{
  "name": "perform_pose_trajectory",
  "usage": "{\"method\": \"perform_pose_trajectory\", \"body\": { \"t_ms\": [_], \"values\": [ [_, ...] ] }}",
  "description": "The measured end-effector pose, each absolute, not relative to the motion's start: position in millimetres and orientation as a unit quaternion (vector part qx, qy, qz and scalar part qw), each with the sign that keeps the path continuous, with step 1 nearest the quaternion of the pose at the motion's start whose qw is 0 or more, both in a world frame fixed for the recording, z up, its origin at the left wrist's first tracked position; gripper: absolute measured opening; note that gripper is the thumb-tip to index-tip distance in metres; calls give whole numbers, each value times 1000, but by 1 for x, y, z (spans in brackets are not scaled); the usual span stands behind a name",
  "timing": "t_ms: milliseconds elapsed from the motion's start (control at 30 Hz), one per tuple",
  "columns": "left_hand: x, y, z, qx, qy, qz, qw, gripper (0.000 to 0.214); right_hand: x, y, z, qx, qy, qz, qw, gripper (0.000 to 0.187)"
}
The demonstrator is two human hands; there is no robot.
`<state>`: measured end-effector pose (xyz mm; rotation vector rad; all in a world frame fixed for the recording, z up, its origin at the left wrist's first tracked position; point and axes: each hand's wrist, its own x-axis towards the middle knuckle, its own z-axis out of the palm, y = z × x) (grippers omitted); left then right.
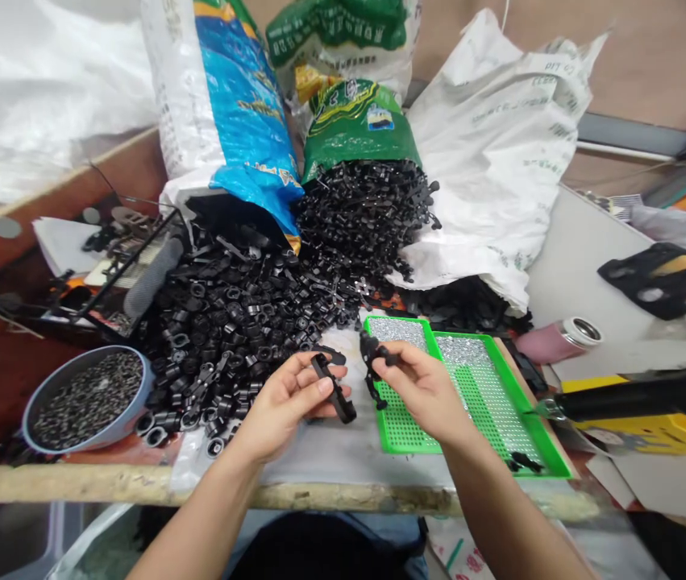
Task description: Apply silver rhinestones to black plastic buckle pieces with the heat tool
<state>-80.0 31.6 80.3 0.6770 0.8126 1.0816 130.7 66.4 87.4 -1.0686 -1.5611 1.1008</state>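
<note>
My left hand (288, 399) is closed on a long black plastic strip part (335, 391), pinched between thumb and fingers. My right hand (421, 383) pinches a smaller black plastic part (374, 358) just to the right of it, over the left green tray (400, 431). The two parts are close together but apart. A large heap of black plastic parts (239, 310) lies just beyond my left hand.
Two green perforated trays with shiny small pieces, the second (536, 435) to the right. Open sacks (493, 161) spill black parts at the back. A grey bowl of small dark pieces (85, 399) sits left. A pink flask (557, 340), yellow tool (645, 415) right.
</note>
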Motion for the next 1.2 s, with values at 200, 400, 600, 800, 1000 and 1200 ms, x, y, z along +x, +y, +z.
{"method": "perform_pose_trajectory", "body": {
  "t_ms": [200,400,600,800,1000,1200],
  "values": [
    [-74,25,82,307,356,457,755,46,130,70,94,-433,-592,534,421,34],
    [-74,24,83,316,350,445,761,48,126,71,92,-417,-588,567,399,34],
    [-78,23,82,302,355,447,763,53,125,74,89,-418,-573,586,391,33],
    [-78,24,78,336,392,455,725,56,124,73,88,-421,-550,608,388,38],
    [-72,27,81,396,469,478,628,64,123,72,90,-414,-518,661,350,43],
    [-68,30,84,415,459,497,608,62,120,71,90,-419,-503,663,363,46]
  ]
}}
